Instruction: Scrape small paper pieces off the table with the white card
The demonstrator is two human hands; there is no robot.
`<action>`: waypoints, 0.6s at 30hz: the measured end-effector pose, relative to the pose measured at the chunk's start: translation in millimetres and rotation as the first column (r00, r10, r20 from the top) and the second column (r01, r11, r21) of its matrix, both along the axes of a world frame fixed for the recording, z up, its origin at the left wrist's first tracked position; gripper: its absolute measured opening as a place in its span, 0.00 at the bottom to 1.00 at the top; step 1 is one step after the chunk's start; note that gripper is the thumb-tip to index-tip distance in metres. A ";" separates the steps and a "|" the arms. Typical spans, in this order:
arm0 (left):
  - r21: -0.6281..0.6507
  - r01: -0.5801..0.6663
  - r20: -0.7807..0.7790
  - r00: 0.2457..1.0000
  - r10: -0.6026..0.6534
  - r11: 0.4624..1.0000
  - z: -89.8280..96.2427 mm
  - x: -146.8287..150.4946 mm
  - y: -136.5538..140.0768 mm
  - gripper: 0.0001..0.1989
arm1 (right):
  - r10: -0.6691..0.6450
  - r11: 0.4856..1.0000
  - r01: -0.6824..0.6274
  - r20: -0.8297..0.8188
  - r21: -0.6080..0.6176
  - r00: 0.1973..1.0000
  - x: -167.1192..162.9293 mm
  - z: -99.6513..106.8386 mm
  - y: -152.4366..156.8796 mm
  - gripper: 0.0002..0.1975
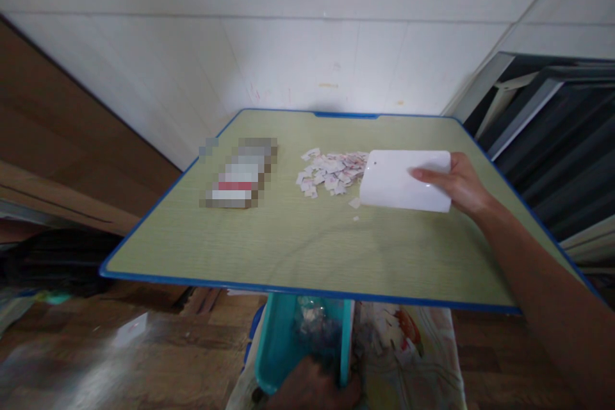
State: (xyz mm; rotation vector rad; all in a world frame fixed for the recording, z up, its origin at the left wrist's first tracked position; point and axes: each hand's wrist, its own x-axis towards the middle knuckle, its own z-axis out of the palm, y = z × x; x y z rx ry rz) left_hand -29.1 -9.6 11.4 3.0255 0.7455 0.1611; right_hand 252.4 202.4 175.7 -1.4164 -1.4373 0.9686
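Observation:
My right hand grips a white rectangular card or thin board with rounded corners, its thumb lying across the top face. The card's left edge meets a loose pile of small cut paper pieces and covers part of it. Below the table's front edge, my left hand is dim and blurred at the near right corner of a teal plastic tray; its fingers seem closed around the tray's wall. Inside the tray are a clear plastic-looking item and some dark, blurred contents.
The green tabletop has a blue rim. A pixelated flat item lies on its left. A white wall stands behind, dark panels lean at right. Patterned cloth lies beneath the tray.

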 end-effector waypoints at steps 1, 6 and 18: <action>0.000 0.002 0.004 1.000 -0.002 1.000 0.4 0.4 0.3 0.09 | 0.009 1.000 -0.009 -0.001 -0.007 1.000 0.9 0.8 -0.5 0.13; 0.018 0.012 0.003 1.000 -0.012 1.000 2.2 1.6 1.3 0.12 | 0.108 0.989 -0.105 0.031 -0.100 0.994 3.4 7.3 -4.0 0.12; -0.050 0.017 -0.062 0.998 -0.020 0.999 -1.6 -0.7 -0.4 0.13 | 0.167 0.964 -0.168 -0.025 -0.206 0.986 3.8 12.5 -6.2 0.11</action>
